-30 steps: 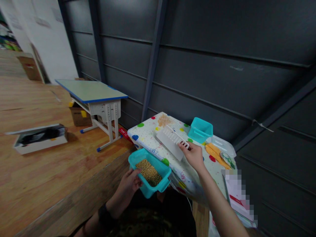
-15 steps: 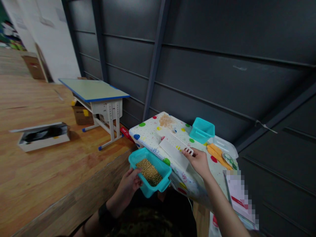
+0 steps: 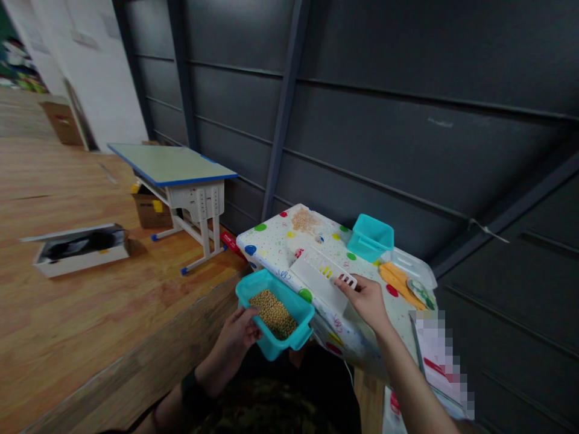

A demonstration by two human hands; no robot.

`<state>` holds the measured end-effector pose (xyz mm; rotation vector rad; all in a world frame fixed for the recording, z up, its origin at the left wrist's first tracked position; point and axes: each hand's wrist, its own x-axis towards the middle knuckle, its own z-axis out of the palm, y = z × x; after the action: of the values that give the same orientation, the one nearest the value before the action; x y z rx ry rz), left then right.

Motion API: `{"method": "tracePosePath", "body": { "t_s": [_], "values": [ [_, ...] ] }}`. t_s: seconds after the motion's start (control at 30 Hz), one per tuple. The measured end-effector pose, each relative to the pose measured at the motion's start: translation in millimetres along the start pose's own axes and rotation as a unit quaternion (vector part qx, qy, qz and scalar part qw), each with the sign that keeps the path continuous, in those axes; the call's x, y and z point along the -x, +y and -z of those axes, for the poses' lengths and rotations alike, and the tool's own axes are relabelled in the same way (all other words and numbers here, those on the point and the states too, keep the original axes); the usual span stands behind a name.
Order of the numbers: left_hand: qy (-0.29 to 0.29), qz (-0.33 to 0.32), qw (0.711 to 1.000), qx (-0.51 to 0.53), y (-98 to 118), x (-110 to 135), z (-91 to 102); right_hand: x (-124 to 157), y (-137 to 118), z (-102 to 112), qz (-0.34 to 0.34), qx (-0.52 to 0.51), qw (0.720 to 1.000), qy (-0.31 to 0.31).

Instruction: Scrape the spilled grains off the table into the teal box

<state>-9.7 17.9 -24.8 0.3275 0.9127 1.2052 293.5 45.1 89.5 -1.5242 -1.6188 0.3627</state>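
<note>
My left hand (image 3: 237,334) is closed on the near-left rim of a turquoise plastic bin (image 3: 298,340), thumb over the edge. Yellowish beans (image 3: 274,313), like soybeans, lie inside it. The bin is just off the front edge of a table with a dotted cloth (image 3: 271,246). In my right hand (image 3: 367,304) is the slotted end of a flat white plastic board (image 3: 316,274), pinched between thumb and fingers. The board lies low over the cloth near the table's front edge; whether it touches is unclear. Pale crumb-like bits (image 3: 304,221) are spread at the table's far corner.
A second turquoise bin (image 3: 371,235) stands at the back, beside a clear lid (image 3: 414,265), an orange cloth (image 3: 398,280) and a round green-and-white item (image 3: 420,293). A clipboard (image 3: 441,361) is at right. A desk (image 3: 176,166) and open white box (image 3: 84,256) stand left.
The white board has tipped slightly, so its slots show more fully. My right hand has shifted a little to the right and down. My left hand and the bin are nearly still.
</note>
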Motion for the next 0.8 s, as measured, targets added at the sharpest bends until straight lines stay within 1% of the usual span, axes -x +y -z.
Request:
{"method": "tracePosePath", "body": {
  "t_s": [0.1, 0.23, 0.67, 0.8],
  "values": [
    [0.013, -0.013, 1.0, -0.006, 0, 3, -3.5, -1, 1, 1, 0.002, 0.005, 1.0, 0.01],
    [0.026, -0.013, 1.0, 0.002, 0, 3, -5.4, 0, 1, 2, 0.003, -0.002, 1.0, -0.006],
    [0.009, -0.022, 1.0, -0.006, -4, 3, -0.7, 6, -9, 1, -0.002, -0.011, 1.0, -0.027],
    [0.008, -0.011, 1.0, 0.004, -4, 1, 0.4, 12, -13, 0, -0.004, -0.012, 1.0, -0.018]
  ]
}}
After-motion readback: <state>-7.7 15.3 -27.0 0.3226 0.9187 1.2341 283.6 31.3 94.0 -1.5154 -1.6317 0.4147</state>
